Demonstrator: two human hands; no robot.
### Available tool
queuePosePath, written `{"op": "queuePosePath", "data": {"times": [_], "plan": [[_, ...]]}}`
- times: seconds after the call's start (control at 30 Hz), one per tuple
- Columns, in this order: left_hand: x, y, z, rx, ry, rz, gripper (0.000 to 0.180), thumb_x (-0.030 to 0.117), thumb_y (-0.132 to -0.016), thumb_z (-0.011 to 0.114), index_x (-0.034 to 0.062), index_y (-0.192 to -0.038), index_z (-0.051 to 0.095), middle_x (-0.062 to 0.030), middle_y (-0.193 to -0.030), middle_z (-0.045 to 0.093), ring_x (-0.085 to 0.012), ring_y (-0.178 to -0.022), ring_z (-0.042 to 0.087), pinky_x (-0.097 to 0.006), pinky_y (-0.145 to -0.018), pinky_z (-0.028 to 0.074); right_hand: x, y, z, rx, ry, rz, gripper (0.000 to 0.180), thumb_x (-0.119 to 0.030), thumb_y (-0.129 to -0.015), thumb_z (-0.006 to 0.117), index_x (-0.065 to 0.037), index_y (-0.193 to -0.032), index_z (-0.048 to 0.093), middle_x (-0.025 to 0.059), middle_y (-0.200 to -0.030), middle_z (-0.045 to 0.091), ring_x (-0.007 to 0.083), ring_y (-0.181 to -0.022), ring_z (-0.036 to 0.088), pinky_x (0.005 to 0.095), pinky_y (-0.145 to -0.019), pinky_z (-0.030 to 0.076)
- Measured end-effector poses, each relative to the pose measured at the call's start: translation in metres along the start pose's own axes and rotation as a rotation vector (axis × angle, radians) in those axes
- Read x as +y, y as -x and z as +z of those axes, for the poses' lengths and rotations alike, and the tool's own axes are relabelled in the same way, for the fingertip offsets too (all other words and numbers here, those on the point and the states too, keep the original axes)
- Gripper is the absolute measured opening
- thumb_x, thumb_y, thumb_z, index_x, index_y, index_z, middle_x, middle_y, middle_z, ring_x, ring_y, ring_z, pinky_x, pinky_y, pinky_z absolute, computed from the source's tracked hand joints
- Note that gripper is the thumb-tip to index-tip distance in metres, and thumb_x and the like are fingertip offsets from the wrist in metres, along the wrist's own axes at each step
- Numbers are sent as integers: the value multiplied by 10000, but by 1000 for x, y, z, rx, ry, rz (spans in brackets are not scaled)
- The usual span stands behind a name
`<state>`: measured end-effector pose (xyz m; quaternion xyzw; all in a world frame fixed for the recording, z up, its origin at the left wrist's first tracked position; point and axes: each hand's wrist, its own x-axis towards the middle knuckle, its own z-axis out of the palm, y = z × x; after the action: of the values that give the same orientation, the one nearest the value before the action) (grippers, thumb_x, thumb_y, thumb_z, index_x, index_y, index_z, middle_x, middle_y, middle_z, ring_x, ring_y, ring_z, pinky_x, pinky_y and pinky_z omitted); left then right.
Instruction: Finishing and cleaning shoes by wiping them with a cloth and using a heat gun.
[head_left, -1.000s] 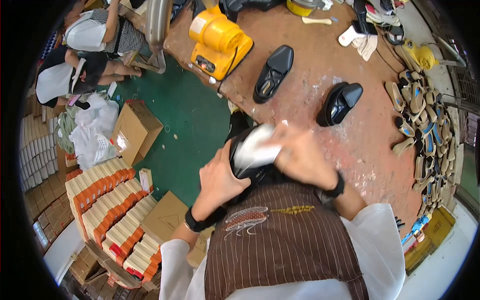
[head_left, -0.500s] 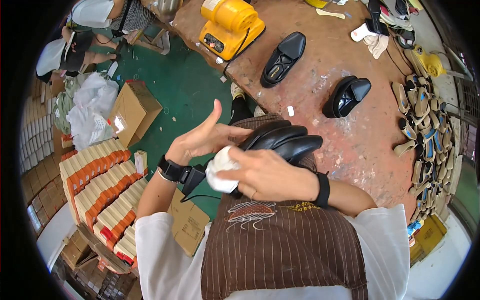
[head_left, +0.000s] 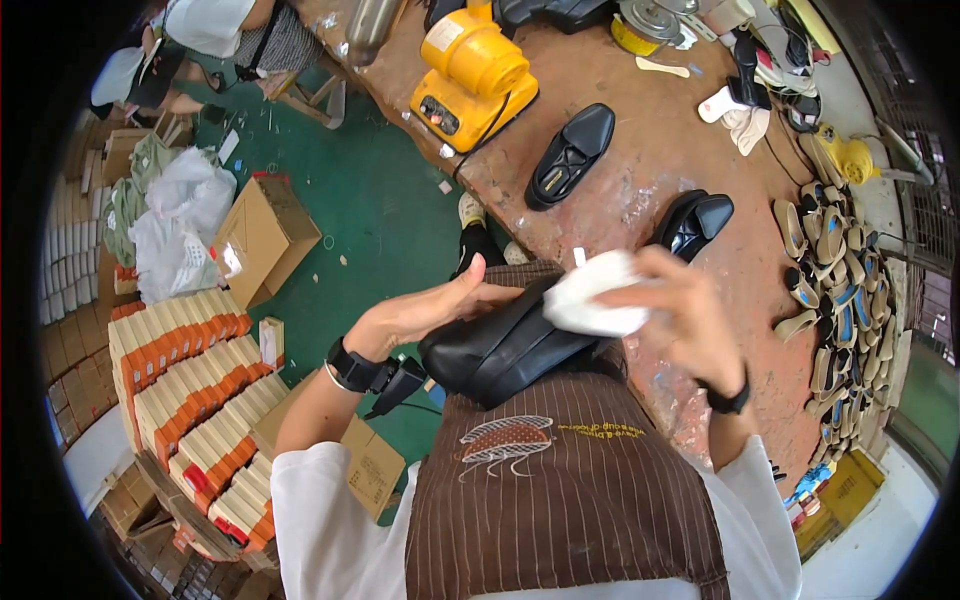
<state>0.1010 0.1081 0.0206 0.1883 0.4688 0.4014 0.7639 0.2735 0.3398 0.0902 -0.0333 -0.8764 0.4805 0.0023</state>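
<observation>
Glossy black shoe (head_left: 500, 355), tilted; white cloth (head_left: 592, 296) overlapping it.

White sleeves (head_left: 318, 505) flank a brown pinstriped apron (head_left: 565, 510) — plus black wristbands (head_left: 352, 367).

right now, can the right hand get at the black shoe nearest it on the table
Likely yes: the black shoe sits just beyond the right hand with nothing seen between them, though that hand is busy holding a white cloth.

A wide fisheye view from the person's head looks down past a brown apron (head_left: 560, 510) to the left hand (head_left: 425, 312) and right hand (head_left: 685, 315) close below, workbench (head_left: 745, 340) beyond.
</observation>
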Motion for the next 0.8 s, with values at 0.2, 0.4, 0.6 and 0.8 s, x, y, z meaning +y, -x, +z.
{"op": "queuePosePath", "data": {"times": [0.2,0.4,0.6,0.8], "plan": [[-19,11,3,109,-161,104,700,563,-934,195,25,-1321,420,-98,-1320,461,-220,-1214,419,-336,-1028,304,25,8,13,-200,135,39,319,-97,-646,585,-125,-947,687,149,-1096,569,306,-932,575,368,-775,466],[22,-3,31,306,-900,130,814,614,-681,648,-1,-1189,489,-234,-1021,605,-359,-940,596,-382,-833,469,116,73,-29,295,125,336,220,-56,-558,562,-5,-737,679,109,-630,524,256,-616,536,351,-569,428],[-6,-9,70,556,-1281,227,783,466,-566,737,-53,-1096,488,-236,-1021,563,-369,-905,578,-413,-780,473,122,83,27,147,-45,311,296,-96,-756,495,29,-998,611,120,-839,589,248,-808,535,335,-726,424],[-18,-20,32,525,-803,348,764,363,-601,718,8,-1218,440,-189,-1160,523,-343,-1047,517,-393,-892,424,96,39,17,434,-553,427,319,-71,-763,517,52,-1046,594,153,-1074,574,249,-972,528,343,-841,415]]}}
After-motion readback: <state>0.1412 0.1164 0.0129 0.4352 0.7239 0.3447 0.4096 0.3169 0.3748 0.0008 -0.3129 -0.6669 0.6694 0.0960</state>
